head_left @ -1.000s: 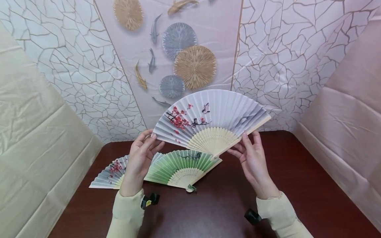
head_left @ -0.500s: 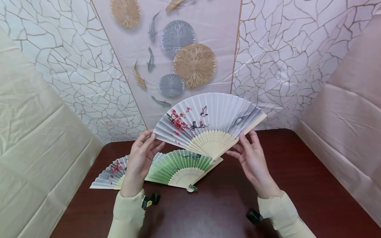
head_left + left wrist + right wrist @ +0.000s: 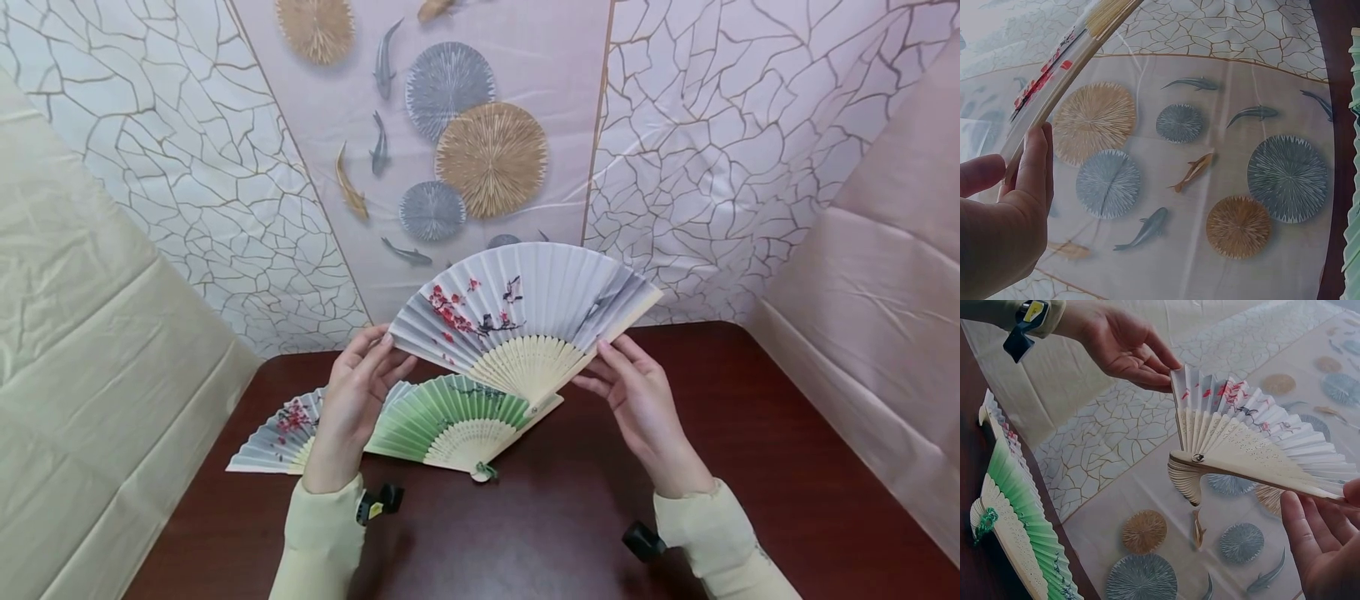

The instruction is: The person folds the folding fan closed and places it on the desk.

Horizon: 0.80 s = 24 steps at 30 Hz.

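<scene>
A spread white-and-grey folding fan (image 3: 540, 292) with red blossoms and dark birds is held up between both hands. My left hand (image 3: 352, 396) pinches the end of its left guard stick between thumb and fingers. On the opposite side, my right hand (image 3: 641, 404) grips the right guard stick, thumb in front and fingers behind. The pale slats meet at a rivet (image 3: 1197, 457) at the bottom. Below and behind it, a spread green fan (image 3: 427, 425) with a green cord lies on the table. Another grey fan (image 3: 277, 437) with red blossoms lies at left, partly hidden by my left wrist.
The dark reddish-brown table (image 3: 780, 467) runs up to a backdrop cloth (image 3: 660, 167) with crackle lines, fish and round motifs. Pale cloth walls (image 3: 97, 350) stand at both sides. Each wrist carries a small black camera (image 3: 642, 542).
The raised fan's right side and top have lowered and drawn slightly inward along with my right hand. My left hand stays nearly still, pinching the fan's left end. The table fans have not moved.
</scene>
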### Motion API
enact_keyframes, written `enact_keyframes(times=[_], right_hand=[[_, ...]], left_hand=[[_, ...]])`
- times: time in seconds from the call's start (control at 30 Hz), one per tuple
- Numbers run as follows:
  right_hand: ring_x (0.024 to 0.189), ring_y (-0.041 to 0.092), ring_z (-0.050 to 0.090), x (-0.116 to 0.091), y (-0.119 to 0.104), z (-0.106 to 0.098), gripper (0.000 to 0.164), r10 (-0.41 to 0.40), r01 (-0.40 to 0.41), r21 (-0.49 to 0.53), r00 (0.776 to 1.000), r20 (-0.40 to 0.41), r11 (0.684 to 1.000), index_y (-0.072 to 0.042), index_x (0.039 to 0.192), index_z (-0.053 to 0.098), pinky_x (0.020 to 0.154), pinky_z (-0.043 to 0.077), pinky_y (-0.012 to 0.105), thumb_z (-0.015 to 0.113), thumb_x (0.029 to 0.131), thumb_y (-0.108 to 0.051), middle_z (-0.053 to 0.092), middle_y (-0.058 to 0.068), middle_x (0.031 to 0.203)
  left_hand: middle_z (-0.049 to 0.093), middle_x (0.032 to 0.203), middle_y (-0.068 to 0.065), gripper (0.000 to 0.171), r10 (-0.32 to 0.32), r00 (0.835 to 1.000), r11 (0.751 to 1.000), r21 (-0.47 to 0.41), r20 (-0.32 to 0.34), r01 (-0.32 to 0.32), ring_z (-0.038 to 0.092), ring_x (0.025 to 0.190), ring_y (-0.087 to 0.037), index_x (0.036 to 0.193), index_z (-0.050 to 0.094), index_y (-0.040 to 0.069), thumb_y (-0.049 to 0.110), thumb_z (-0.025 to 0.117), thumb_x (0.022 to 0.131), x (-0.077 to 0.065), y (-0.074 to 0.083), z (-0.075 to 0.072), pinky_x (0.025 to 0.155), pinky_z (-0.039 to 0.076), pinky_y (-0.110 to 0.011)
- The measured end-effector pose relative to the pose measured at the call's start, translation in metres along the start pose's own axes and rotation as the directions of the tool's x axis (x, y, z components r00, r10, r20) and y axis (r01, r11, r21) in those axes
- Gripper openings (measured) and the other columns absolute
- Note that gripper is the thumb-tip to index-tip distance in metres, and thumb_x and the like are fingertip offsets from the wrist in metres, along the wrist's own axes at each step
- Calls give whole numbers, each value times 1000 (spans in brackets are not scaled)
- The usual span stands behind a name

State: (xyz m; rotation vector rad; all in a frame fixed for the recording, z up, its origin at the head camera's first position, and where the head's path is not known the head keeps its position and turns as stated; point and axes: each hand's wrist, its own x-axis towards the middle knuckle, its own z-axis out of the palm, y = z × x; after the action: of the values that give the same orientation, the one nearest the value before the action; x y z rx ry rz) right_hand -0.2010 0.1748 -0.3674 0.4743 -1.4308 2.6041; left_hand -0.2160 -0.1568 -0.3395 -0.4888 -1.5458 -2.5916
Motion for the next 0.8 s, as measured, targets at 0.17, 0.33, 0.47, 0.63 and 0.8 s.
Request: enact_keyframes(times=[0.17, 0.33, 0.47, 0.63, 0.8], right_hand=[[104, 17, 70, -1, 1, -1, 31, 13, -13, 4, 1000, 29, 1000, -10, 134, 62, 82, 60, 36, 51, 106, -6, 70, 4, 122], [103, 17, 70, 1, 2, -1, 34, 22, -22, 7, 999, 42, 1000, -8, 138, 57, 82, 60, 35, 50, 105, -4, 70, 5, 123], [96, 16, 71, 3, 2, 0, 33, 28, -29, 7, 998, 49, 1000, -9, 136, 57, 79, 60, 32, 49, 104, -1, 71, 5, 117], [93, 15, 70, 3, 2, -1, 33, 31, -32, 23, 998, 56, 999, -10, 134, 59, 77, 59, 29, 48, 104, 0, 72, 5, 114], [94, 15, 71, 2, 2, -4, 32, 36, -37, 19, 998, 45, 999, -11, 129, 65, 77, 59, 29, 49, 104, 1, 73, 6, 113]], left_hand=[[69, 111, -5, 17, -10, 1000, 1000, -4, 1, 10, 71, 97, -16, 110, 65, 13, 5, 51, 105, 0, -1, 0, 89, 58, -32], [70, 111, -5, 18, -5, 1000, 1000, 1, 6, 5, 71, 98, -17, 110, 66, 13, 5, 51, 105, 0, 0, 0, 89, 58, -32], [71, 109, -5, 20, -8, 1000, 1000, 3, 6, 8, 71, 97, -16, 109, 67, 14, 4, 50, 105, 1, 1, 0, 88, 58, -32], [71, 109, -5, 21, -10, 1000, 1000, 2, 19, 10, 71, 98, -17, 108, 68, 13, 4, 49, 105, 2, 0, 0, 90, 57, -33], [71, 110, -4, 21, -16, 999, 1000, -2, 36, 16, 70, 100, -16, 108, 67, 14, 6, 48, 106, 1, -1, 0, 92, 57, -34]])
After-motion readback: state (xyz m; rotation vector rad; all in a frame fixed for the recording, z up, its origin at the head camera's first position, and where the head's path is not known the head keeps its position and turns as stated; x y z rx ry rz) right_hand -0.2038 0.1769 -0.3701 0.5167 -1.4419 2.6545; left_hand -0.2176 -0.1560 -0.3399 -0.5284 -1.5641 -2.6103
